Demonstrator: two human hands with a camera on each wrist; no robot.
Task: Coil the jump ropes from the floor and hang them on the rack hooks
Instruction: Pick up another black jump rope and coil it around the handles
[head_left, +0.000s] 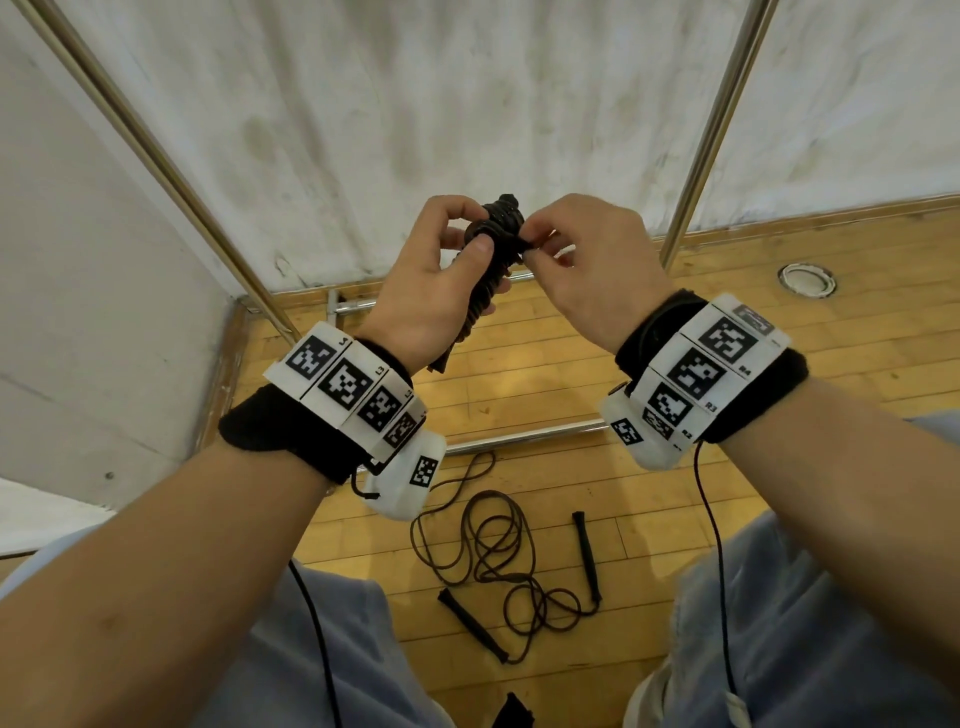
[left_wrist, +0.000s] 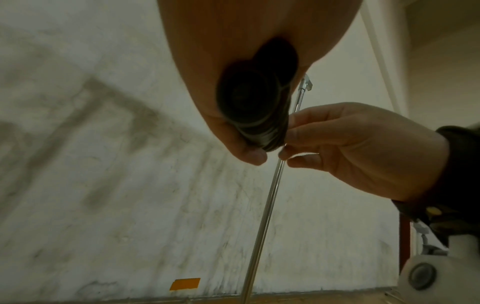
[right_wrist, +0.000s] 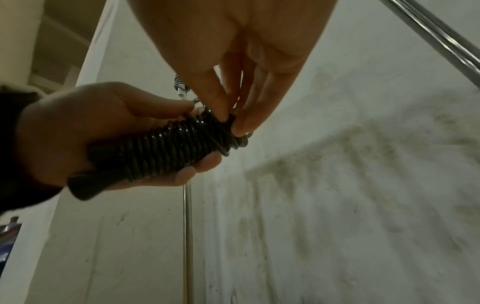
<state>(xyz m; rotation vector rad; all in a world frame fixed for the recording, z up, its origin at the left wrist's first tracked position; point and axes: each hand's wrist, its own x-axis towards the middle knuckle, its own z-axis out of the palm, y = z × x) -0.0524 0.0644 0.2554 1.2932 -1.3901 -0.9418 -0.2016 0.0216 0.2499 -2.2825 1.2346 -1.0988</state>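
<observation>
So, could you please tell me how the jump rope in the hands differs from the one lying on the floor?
The held jump rope is wound in tight turns around its handles; the floor jump rope sprawls in loose, tangled loops. The held one is off the ground, gripped by the left hand and pinched at the top by the right hand; the floor one lies untouched, its handles apart. Both have dark cords and black handles.

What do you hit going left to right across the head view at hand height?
Slanted silver metal rack pole → left hand gripping the dark rope-wrapped jump rope bundle → right hand pinching the rope end at the bundle → right silver metal rack pole → round metal floor socket.
</observation>
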